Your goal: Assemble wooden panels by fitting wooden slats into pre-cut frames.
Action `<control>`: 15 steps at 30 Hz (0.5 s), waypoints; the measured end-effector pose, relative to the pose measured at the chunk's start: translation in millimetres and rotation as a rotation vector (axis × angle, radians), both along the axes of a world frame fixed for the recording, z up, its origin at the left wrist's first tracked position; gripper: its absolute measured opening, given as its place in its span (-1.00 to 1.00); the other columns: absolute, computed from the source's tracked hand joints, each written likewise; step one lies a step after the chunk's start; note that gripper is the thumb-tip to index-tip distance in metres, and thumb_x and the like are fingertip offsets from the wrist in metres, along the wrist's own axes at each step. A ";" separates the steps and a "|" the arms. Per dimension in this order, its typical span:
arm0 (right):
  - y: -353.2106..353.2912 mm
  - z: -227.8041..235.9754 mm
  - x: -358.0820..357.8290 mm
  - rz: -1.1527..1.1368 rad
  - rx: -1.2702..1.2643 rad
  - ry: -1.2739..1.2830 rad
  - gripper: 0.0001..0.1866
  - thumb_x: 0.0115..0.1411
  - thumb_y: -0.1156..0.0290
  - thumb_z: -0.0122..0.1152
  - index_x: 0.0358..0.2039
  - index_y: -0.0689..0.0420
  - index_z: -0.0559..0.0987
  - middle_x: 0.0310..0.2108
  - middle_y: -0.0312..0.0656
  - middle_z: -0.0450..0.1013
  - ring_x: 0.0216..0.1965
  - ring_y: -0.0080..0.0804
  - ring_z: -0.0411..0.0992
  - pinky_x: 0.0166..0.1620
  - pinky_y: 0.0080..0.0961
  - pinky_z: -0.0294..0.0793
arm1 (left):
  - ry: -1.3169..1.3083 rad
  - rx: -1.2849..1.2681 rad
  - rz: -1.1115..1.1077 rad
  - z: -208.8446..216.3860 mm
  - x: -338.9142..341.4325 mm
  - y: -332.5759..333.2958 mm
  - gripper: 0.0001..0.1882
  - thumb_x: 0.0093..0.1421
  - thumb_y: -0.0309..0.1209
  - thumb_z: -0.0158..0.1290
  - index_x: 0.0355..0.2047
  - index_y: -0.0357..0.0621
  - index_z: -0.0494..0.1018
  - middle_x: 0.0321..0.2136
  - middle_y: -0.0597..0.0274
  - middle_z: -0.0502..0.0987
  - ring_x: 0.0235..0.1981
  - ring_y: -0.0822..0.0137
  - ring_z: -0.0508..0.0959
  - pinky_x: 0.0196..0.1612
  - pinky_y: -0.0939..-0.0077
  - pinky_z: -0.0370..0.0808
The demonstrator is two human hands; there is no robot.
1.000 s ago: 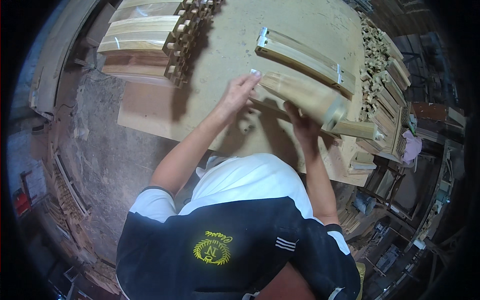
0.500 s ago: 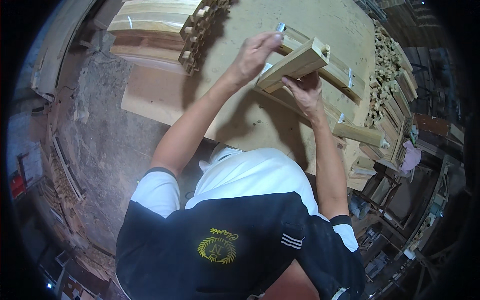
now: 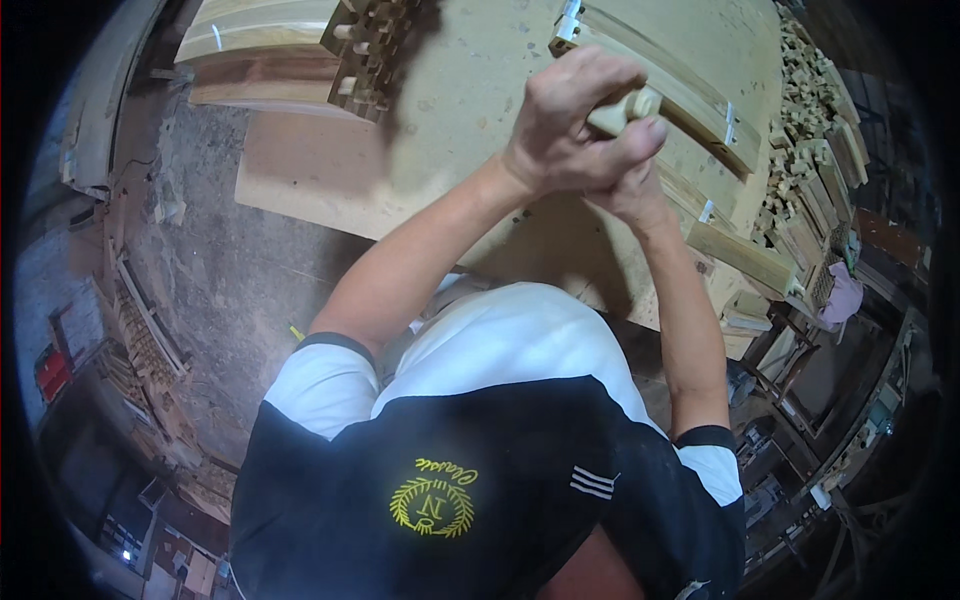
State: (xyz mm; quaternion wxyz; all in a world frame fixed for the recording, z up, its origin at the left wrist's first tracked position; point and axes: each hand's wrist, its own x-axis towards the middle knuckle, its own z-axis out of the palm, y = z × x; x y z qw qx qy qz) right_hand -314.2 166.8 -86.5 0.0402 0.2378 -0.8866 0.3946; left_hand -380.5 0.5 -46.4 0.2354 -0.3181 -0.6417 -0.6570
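Observation:
Above the workbench I hold a short pale wooden piece (image 3: 612, 118); its knobbed, tenon-like end shows and the rest of it is covered by my hands. My left hand (image 3: 570, 120) is wrapped round it near that end, the thumb pointing right. Below and partly behind it, my right hand (image 3: 637, 195) is closed on the same piece, most of its fingers hidden. Just beyond lies a long wooden rail (image 3: 660, 75) with holes and white strips at its ends. Another wooden piece (image 3: 740, 255) with a tenon lies right of my right wrist.
A stack of wide wooden boards (image 3: 265, 60) with tenoned ends stands on the bench (image 3: 460, 110) at the far left. Many tenoned wooden parts (image 3: 810, 140) are piled along the right. A pink cloth (image 3: 842, 298) hangs at the right.
My left hand has come from beside the wooden piece and closed round its end. The piece has turned, its end now facing up toward me. The view has shifted slightly.

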 end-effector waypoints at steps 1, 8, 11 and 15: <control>-3.2 6.9 -2.1 -0.032 -0.019 -0.016 -0.39 -0.01 0.58 0.30 0.11 0.16 0.36 -0.06 -0.09 0.38 -0.03 -0.13 0.39 0.03 -0.25 0.41 | -0.012 -0.009 0.005 -0.9 -6.3 6.2 -0.62 -0.01 -0.30 0.26 -0.26 -0.33 0.52 -0.48 0.12 0.52 -0.46 0.33 0.52 -0.37 0.53 0.45; -5.2 6.1 -34.6 -0.069 -0.039 0.148 -0.31 -0.04 0.57 0.38 0.13 0.16 0.32 -0.17 0.00 0.48 -0.19 -0.08 0.52 -0.20 -0.25 0.51 | 0.041 0.014 -0.041 4.7 -36.0 14.7 -0.47 0.08 -0.02 0.27 -0.23 -0.31 0.53 -0.44 0.11 0.51 -0.44 0.14 0.50 -0.32 0.38 0.48; -14.1 4.7 -28.7 -0.070 -0.039 0.376 -0.28 -0.06 0.58 0.39 0.14 0.16 0.30 -0.24 0.03 0.52 -0.24 0.03 0.56 -0.26 -0.18 0.54 | 0.097 0.073 -0.039 5.3 -28.7 9.0 -0.58 0.03 -0.15 0.25 -0.30 -0.28 0.51 -0.51 0.12 0.50 -0.52 0.20 0.49 -0.42 0.39 0.45; -14.0 8.8 -5.3 -0.095 -0.103 0.110 -0.27 -0.08 0.60 0.36 0.14 0.18 0.29 -0.18 0.09 0.49 -0.20 0.11 0.53 -0.20 -0.17 0.55 | -0.034 0.079 -0.047 -2.9 -3.2 10.8 -0.62 0.01 -0.24 0.26 -0.27 -0.29 0.50 -0.50 0.11 0.51 -0.51 0.22 0.51 -0.40 0.39 0.46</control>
